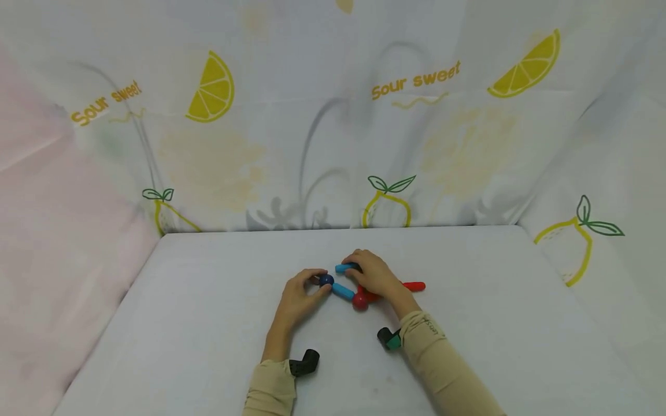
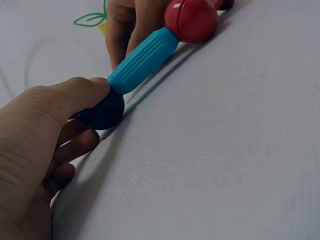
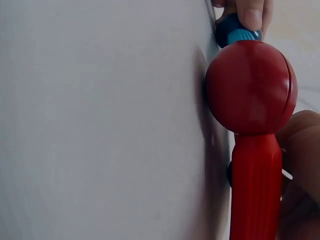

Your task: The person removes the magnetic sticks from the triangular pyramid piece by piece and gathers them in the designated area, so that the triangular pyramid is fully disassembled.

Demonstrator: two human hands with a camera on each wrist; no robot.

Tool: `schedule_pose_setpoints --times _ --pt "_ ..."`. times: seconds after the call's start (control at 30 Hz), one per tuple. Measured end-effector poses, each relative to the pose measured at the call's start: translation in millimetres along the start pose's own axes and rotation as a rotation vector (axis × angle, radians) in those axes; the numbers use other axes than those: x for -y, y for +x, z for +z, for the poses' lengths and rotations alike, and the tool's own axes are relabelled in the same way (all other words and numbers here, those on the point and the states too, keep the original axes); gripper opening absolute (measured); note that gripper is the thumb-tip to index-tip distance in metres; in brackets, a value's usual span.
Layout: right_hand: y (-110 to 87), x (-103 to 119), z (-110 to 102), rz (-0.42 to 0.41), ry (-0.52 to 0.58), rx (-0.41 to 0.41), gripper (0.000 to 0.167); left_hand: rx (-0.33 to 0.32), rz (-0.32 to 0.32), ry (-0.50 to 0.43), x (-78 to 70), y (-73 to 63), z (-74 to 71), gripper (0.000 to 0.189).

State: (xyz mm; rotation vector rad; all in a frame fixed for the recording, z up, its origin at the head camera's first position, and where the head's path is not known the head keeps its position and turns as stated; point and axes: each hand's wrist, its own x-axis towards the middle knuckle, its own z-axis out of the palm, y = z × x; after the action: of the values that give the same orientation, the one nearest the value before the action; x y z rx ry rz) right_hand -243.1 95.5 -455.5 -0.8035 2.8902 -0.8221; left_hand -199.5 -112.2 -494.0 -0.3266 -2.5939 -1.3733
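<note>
My left hand (image 1: 300,297) pinches a dark blue ball (image 1: 326,279) between thumb and fingers; the left wrist view shows the thumb on top of that ball (image 2: 104,112). From it a ribbed light blue rod (image 1: 343,292) runs to a red ball (image 1: 360,301). A ribbed red rod (image 3: 256,185) joins the same red ball in the right wrist view. Just beyond, my right hand (image 1: 376,276) holds a second light blue rod (image 1: 343,268) with a dark piece at its end under the fingers. The right fingertips are partly hidden in both wrist views.
Another red rod end (image 1: 414,286) sticks out right of my right wrist. All pieces are on a white-covered table (image 1: 208,323). A lemon-print cloth (image 1: 291,115) hangs behind the table's far edge. Black wrist devices (image 1: 304,363) sit at both sleeves.
</note>
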Motion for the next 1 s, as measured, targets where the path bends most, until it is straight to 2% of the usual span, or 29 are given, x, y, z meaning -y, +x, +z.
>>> schedule_pose_setpoints --times 0.13,0.27,0.37,0.57,0.7,0.87,1.0 --pt "-2.5 -5.5 0.9 0.069 -0.009 -0.030 0.028 0.002 0.016 0.007 1.7 -2.0 -1.1 0.032" --pt "-12.2 -2.6 -2.2 0.057 -0.021 -0.136 0.033 0.002 0.036 0.008 3.7 -1.5 -0.1 0.032" --pt "-24.6 7.1 -2.1 0.031 -0.034 -0.194 0.029 0.002 0.044 0.008 3.7 -0.9 1.2 0.033" --pt "-40.5 20.7 7.9 -0.027 -0.101 -0.080 0.021 -0.028 0.082 -0.022 4.2 0.1 2.5 0.032" --pt "-43.3 22.7 10.0 -0.024 -0.095 -0.087 0.019 -0.094 0.070 -0.054 2.4 4.8 2.3 0.033" --pt "-45.9 22.8 5.1 -0.002 -0.080 -0.059 0.018 -0.186 0.009 -0.038 -4.2 21.3 -0.2 0.032" --pt "-50.7 21.0 -1.9 0.026 -0.037 -0.048 0.018 -0.156 0.019 -0.006 -4.9 40.9 3.3 0.033"
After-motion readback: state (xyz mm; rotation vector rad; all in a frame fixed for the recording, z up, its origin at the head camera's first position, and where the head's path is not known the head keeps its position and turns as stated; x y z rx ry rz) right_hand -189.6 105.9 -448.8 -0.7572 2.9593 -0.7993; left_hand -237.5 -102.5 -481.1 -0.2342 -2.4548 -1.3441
